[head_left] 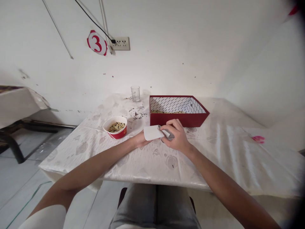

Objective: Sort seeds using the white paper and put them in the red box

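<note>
A small white pouch [152, 132], paper-like with a greyish right end, is held above the table between my two hands. My left hand [141, 139] is under and behind its left side, with most of the fingers hidden by it. At its right end my right hand [176, 135] pinches the edge with thumb and fingers. What is inside the pouch does not show. To the left of my hands stands a red and white paper bowl [119, 134] with mixed pale and dark beans or grains [116, 127] in it. Just beyond my right hand is a dark red box [176, 120], also holding grains.
A clear glass [135, 94] stands at the back by the wall. Small dark bits [137, 114] lie scattered between glass and bowl. A pale patterned cloth [95, 149] covers the table. On the wall are a power strip [121, 43] and a number 3 sign [97, 43].
</note>
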### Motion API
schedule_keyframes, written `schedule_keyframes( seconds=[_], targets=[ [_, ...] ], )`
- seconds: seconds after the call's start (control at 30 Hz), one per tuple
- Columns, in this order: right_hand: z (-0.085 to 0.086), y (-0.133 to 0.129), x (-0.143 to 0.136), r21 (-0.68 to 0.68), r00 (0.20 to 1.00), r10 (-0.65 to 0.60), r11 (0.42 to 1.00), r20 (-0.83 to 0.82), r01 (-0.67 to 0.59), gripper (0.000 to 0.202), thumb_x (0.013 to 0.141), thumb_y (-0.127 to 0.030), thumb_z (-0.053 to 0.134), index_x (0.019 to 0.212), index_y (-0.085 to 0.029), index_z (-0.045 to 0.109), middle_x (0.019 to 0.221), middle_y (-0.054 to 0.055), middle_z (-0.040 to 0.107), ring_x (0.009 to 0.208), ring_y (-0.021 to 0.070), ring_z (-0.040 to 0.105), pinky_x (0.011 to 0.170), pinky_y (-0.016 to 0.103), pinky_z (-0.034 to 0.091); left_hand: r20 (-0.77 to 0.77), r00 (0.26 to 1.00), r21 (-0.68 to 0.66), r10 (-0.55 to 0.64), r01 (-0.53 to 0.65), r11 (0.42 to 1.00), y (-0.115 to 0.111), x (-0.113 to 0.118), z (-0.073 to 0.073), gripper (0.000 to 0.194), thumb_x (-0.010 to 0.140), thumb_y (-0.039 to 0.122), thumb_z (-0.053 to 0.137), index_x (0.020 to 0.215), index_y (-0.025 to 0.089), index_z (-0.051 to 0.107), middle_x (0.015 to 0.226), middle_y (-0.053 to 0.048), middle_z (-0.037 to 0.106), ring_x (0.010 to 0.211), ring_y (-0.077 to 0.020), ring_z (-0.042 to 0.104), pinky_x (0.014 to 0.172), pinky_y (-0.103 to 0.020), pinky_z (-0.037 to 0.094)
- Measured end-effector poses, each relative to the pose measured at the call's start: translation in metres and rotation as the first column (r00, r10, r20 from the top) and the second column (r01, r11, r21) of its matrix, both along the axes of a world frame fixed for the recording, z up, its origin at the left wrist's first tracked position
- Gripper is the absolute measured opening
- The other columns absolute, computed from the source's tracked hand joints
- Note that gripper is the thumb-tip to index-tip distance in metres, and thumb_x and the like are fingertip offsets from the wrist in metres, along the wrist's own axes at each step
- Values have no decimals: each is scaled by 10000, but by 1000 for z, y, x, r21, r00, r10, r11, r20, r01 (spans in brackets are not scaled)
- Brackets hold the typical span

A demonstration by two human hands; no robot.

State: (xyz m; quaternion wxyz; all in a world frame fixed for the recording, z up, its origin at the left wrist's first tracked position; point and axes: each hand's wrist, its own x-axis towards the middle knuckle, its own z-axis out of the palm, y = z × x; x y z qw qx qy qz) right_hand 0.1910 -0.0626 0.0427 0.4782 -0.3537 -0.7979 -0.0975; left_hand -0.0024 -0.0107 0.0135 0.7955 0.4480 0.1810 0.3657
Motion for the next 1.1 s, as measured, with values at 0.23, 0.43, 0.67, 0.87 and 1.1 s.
schedule_keyframes(
  seconds=[0.23, 0.43, 0.67, 0.87, 1.1],
  targets=[
    [2, -1, -1, 2, 999, -12, 1000, -31, 12, 238, 801, -154, 699, 1007, -270, 668, 961, 54, 574, 862, 234, 567, 783, 429, 489, 37, 994, 30, -99, 98, 995, 1, -3, 1, 291, 817, 313, 808, 1052, 150, 757, 1066, -118, 756, 1011, -235, 697, 886, -342, 552],
    [2, -2, -2, -49, 996, 50, 997, -78, -54, 277, 774, -150, 709, 1018, -279, 679, 960, 52, 556, 862, 239, 567, 775, 436, 498, -20, 999, -24, -39, 38, 999, -2, -1, 4, 307, 715, 244, 896, 974, 142, 765, 966, -95, 764, 899, -202, 702, 827, -309, 542],
    [-4, -2, -2, -70, 988, 145, 986, -56, -149, 360, 751, -169, 707, 1087, -294, 694, 993, 55, 575, 886, 248, 587, 777, 444, 514, -104, 994, -92, -28, 19, 996, 3, 0, -4, 316, 657, 268, 921, 878, 98, 771, 855, -102, 767, 746, -191, 691, 725, -315, 525],
    [-1, -2, -1, 27, 993, 100, 995, -55, -99, 329, 767, -177, 716, 1077, -285, 694, 953, 56, 583, 831, 236, 579, 743, 435, 503, -60, 998, -72, 12, -16, 997, 1, 0, -3, 361, 628, 262, 949, 912, 115, 781, 919, -89, 784, 820, -189, 708, 825, -318, 533],
    [0, -1, 0, 34, 997, 17, 999, -77, -14, 277, 775, -190, 741, 1032, -284, 700, 939, 51, 593, 835, 236, 577, 753, 434, 495, -8, 1000, -5, -14, 14, 1000, -1, 3, 0, 298, 737, 228, 882, 997, 133, 773, 988, -98, 778, 911, -208, 716, 867, -325, 536]
  ],
)
